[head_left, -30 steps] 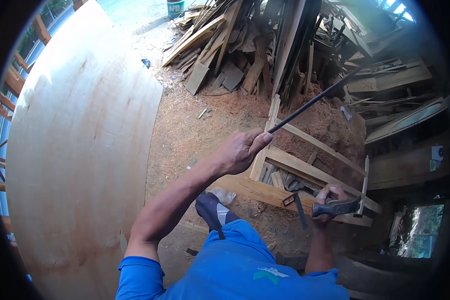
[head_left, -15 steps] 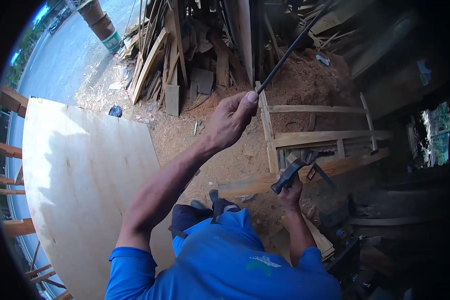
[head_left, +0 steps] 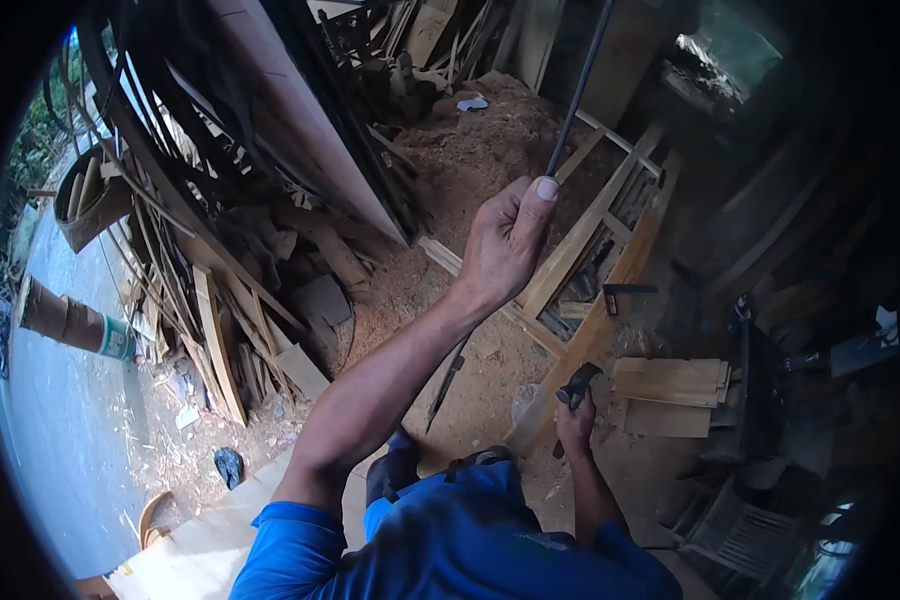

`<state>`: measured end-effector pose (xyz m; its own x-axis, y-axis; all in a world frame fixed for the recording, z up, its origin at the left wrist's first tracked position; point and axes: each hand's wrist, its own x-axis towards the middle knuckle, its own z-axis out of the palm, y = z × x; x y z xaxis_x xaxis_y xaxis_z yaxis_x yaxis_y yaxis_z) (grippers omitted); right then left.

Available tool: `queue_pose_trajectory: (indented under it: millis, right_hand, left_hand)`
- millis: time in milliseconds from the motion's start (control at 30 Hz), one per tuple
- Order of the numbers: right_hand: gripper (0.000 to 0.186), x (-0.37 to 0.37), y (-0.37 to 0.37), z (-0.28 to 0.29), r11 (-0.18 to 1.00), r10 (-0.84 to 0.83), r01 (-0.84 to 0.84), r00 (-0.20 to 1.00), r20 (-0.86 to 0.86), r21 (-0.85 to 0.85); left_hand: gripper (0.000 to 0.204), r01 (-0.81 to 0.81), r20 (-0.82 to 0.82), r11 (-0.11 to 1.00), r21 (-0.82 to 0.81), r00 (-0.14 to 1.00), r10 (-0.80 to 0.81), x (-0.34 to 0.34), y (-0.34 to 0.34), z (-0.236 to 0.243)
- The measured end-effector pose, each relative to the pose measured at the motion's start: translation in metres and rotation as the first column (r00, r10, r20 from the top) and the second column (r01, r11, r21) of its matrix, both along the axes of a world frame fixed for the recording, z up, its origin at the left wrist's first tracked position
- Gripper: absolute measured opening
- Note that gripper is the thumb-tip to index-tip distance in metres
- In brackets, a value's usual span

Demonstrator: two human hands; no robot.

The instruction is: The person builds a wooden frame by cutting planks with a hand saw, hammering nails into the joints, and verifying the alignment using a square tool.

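Head view has swung right, hands (head_left: 505,240) still gripping rod (head_left: 578,95) and hammer (head_left: 578,384).

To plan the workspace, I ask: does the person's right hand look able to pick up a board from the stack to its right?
Probably not as it is: the right hand is closed around a hammer, though nothing visible blocks the way to the board stack.

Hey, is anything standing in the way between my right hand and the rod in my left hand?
Nothing visible stands in the way. Your right hand, gripping the hammer, has an open-looking path to the dark rod in your left hand. The wooden frame and long board appear to lie lower down, beyond your hands.
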<state>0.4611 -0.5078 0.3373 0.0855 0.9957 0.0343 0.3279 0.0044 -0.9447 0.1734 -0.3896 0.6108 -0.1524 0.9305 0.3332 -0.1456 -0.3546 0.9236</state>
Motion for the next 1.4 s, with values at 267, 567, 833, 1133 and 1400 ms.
queue_pose_trajectory:
  millis: [267, 567, 833, 1133, 1400]
  right_hand:
    - [0.019, -0.066, -0.104, -0.030, 0.909, -0.386, 0.409, 0.899, 0.204, -0.081]
    - [0.024, -0.192, -0.078, -0.088, 0.720, -0.589, 0.600, 0.794, 0.148, -0.348]
    - [0.020, -0.346, -0.058, -0.146, 0.696, -0.657, 0.513, 0.738, -0.156, -0.502]
    - [0.028, -0.473, 0.034, -0.138, 0.428, -0.897, 0.602, 0.191, -0.399, -0.674]
    - [0.038, -0.518, 0.157, -0.143, 0.252, -0.640, 0.691, 0.644, 0.418, -0.678]
  left_hand:
    - [0.046, 0.328, 0.242, 0.933, -0.151, 0.927, -0.287, -0.002, 0.092, 0.036]
    - [0.049, 0.264, 0.102, 0.935, -0.239, 0.964, -0.246, 0.028, 0.225, -0.015]
    - [0.052, 0.225, 0.038, 0.844, -0.487, 0.971, -0.237, -0.036, 0.362, -0.161]
    - [0.056, 0.236, 0.054, 0.617, -0.751, 0.953, -0.299, -0.046, 0.554, -0.339]
    - [0.064, 0.136, -0.126, 0.592, -0.794, 0.917, -0.379, -0.035, 0.664, -0.499]
